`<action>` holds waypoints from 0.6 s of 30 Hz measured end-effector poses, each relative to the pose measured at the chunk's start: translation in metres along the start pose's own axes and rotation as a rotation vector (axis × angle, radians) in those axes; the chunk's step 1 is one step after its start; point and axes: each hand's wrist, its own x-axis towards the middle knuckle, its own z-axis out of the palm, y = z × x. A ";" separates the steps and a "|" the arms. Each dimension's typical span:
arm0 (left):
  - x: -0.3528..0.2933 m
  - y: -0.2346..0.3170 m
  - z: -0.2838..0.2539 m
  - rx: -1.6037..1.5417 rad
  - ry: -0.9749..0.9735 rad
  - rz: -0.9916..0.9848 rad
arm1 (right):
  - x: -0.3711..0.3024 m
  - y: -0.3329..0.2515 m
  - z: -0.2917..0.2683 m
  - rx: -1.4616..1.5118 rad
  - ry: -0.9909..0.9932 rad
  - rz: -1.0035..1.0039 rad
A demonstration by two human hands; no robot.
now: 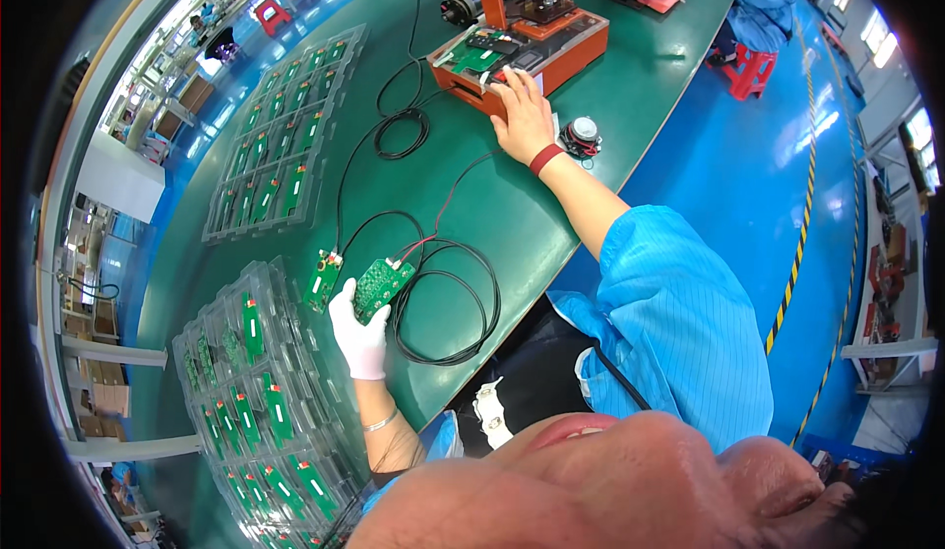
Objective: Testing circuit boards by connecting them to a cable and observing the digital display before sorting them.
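Left hand, white-gloved, pinching green circuit board at its edge, over worktop, back from near edge. Black cable coil beside board, toward near edge. Clear tray stack with more boards to the left. Smaller board just past held one. Right hand bare, fingers loosely spread, at front of orange machine; fingertip contact hard to tell. Round black-and-silver part by the wrist, near edge side. Another clear tray toward worktop's far edge.
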 end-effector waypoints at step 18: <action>0.002 -0.003 0.005 -0.018 0.009 0.006 | 0.003 0.013 0.005 -0.097 0.003 -0.035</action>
